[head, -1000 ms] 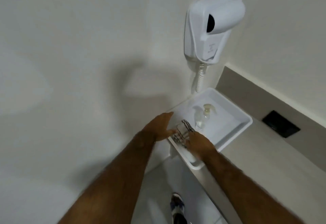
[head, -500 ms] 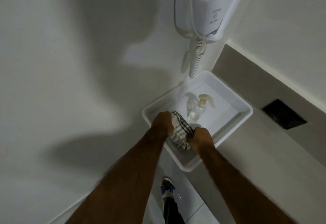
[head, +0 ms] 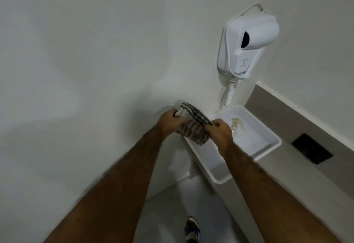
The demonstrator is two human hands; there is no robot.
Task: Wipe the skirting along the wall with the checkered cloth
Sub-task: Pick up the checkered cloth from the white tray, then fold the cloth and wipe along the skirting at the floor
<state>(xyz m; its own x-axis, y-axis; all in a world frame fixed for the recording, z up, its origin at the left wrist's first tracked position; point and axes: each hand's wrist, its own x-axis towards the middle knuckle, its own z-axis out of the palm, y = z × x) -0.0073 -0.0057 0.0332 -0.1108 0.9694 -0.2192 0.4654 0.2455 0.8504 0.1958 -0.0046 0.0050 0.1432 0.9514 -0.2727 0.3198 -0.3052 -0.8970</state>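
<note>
Tray (head: pixel 272 148) beside wall-mounted hairdryer (head: pixel 249 45)

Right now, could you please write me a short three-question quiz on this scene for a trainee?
1. True or false: both hands hold the checkered cloth.
2. What lies in the white tray? A) a spray bottle B) a sponge C) a brush
3. Fill in: the wall-mounted hair dryer hangs ____ the tray.

Key:
1. True: the left hand and the right hand grip it.
2. A, the spray bottle.
3. above
</note>
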